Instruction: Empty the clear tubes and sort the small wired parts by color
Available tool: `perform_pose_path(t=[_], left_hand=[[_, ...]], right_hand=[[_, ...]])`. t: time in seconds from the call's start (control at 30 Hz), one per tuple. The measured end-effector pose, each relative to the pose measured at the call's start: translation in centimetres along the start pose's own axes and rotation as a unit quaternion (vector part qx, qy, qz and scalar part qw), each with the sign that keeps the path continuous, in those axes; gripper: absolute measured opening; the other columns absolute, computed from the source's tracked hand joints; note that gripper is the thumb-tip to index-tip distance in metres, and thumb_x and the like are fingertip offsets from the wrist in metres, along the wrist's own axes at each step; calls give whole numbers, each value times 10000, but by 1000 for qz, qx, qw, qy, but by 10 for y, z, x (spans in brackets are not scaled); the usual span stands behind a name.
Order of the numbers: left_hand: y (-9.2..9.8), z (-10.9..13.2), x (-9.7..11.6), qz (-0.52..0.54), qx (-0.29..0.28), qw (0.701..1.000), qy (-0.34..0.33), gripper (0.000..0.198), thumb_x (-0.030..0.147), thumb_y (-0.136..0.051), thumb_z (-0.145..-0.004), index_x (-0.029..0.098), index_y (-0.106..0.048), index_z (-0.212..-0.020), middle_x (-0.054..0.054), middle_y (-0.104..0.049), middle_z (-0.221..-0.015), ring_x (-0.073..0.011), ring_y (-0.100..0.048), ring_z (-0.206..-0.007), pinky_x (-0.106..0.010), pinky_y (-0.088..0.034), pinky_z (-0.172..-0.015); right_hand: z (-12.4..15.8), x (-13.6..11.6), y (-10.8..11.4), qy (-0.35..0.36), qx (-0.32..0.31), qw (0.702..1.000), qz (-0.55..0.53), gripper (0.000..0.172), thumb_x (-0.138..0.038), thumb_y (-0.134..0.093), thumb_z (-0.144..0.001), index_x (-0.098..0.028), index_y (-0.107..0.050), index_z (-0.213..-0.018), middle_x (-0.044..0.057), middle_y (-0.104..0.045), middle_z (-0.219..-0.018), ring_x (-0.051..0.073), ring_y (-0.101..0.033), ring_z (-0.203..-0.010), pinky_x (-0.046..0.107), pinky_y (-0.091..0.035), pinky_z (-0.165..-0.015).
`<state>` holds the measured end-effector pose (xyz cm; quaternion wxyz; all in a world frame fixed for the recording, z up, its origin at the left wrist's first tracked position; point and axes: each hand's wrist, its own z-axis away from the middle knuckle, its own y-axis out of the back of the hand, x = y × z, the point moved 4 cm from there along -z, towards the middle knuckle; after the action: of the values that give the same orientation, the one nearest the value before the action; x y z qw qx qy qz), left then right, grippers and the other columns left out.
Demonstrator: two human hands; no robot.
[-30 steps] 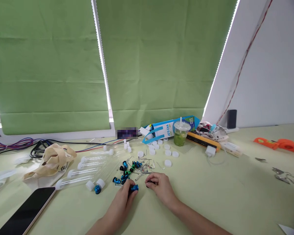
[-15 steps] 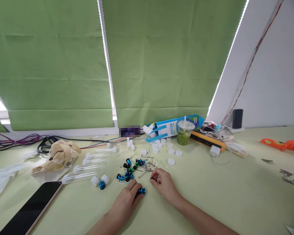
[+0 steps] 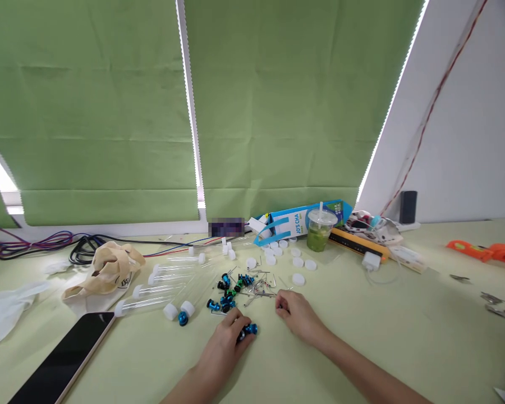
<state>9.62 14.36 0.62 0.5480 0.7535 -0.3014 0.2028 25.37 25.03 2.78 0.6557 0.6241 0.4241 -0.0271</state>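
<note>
My left hand (image 3: pixel 227 339) rests on the pale green table (image 3: pixel 362 336) with its fingers curled round a small blue metal part (image 3: pixel 249 330). To its right, my right hand (image 3: pixel 297 316) is closed in a pinch on a tiny dark piece that I cannot make out. Just beyond both hands lies a heap of small blue and green metal parts (image 3: pixel 229 292) mixed with thin metal pins (image 3: pixel 261 286). One more blue part (image 3: pixel 183 318) lies apart on the left, beside the clear plastic tubes (image 3: pixel 160 286) with white caps.
Loose white caps (image 3: pixel 297 262) lie behind the pile. A black phone (image 3: pixel 63 359) sits at the near left, a beige cloth bag (image 3: pixel 109 269) and cables (image 3: pixel 46 244) beyond it. At the back stand a green drink cup (image 3: pixel 318 230), a blue carton (image 3: pixel 297 221); orange tools (image 3: pixel 486 251) far right.
The view has drifted, so everything sits slightly further right. My right hand has drawn a little away from the pin heap, towards the right. My left hand still holds the blue part.
</note>
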Motion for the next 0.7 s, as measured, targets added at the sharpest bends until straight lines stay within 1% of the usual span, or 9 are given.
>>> perform_pose_path(t=[0.2, 0.27, 0.33, 0.4, 0.47, 0.6, 0.7], left_hand=[[1, 1, -2, 13, 6, 1000, 7, 126, 234, -534, -826, 215, -601, -932, -50, -544, -911, -173, -566, -817, -289, -465, -753], [1, 1, -3, 16, 13, 1000, 9, 123, 228, -540, -822, 217, -597, -930, -45, -538, -916, -167, -564, -815, -286, -465, -752], [0, 1, -3, 16, 16, 1000, 8, 120, 215, -544, -818, 218, -594, -927, -40, -535, -913, -162, -562, -811, -283, -466, -747], [0, 0, -2, 16, 17, 1000, 5, 119, 202, -545, -815, 219, -591, -923, -39, -535, -912, -161, -562, -807, -280, -467, -739], [1, 0, 0, 15, 22, 1000, 1, 124, 189, -545, -812, 219, -585, -926, -40, -535, -917, -161, -561, -809, -279, -468, -738], [4, 0, 3, 14, 38, 999, -10, 148, 167, -535, -814, 222, -569, -948, -46, -533, -934, -160, -562, -811, -272, -472, -737], [4, 0, 3, 9, 40, 999, -15, 149, 166, -527, -818, 221, -566, -951, -51, -530, -941, -155, -563, -788, -263, -481, -714]], right_hand=[[-12, 35, 27, -33, 24, 998, 55, 145, -57, -472, -721, -174, -548, -682, 3, -548, -638, 137, -526, -613, 214, -342, -546], [-14, 41, 33, -47, 48, 995, 78, 153, -58, -462, -739, -170, -561, -769, 32, -557, -755, 149, -534, -649, 231, -346, -569], [-14, 40, 33, -53, 81, 987, 131, 224, -73, -448, -768, -177, -557, -934, 70, -532, -935, 151, -533, -643, 249, -341, -563], [-12, 31, 27, -37, 101, 975, 192, 289, -104, -432, -802, -203, -519, -1060, 85, -481, -1058, 144, -532, -614, 257, -340, -539], [-12, 16, 16, 9, 91, 973, 211, 263, -136, -419, -832, -225, -516, -1059, 67, -472, -1075, 150, -552, -649, 260, -366, -554], [-15, -17, -8, 128, 46, 981, 135, 198, -178, -411, -862, -243, -512, -1019, 33, -496, -1054, 166, -565, -818, 267, -423, -697], [-25, -39, -19, 178, 37, 977, 107, 190, -160, -431, -852, -230, -510, -1010, 36, -504, -1038, 174, -528, -915, 265, -422, -775]])
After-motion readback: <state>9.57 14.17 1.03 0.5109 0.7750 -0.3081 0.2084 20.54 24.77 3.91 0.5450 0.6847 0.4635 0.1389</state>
